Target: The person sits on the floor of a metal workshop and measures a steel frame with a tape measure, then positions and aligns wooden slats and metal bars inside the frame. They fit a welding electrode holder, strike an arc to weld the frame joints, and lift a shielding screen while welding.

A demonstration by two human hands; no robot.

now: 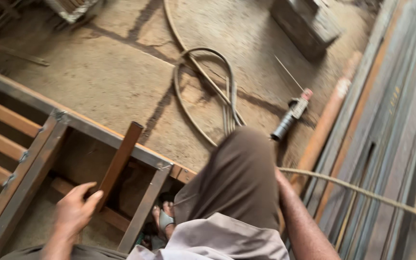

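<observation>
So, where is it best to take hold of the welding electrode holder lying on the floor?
Probably the dark handle of the electrode holder, taken from above. It lies flat, the handle's end points toward the person, and the thin rod sticks out of the far, red-tipped end.

Rusty steel bar (119, 161) leans tilted inside welded frame (87, 126).

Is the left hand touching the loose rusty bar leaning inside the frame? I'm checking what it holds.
Touching. The head view shows the left hand with its thumb and fingers lying against the lower end of the rusty bar, with no gap visible between them.
</observation>
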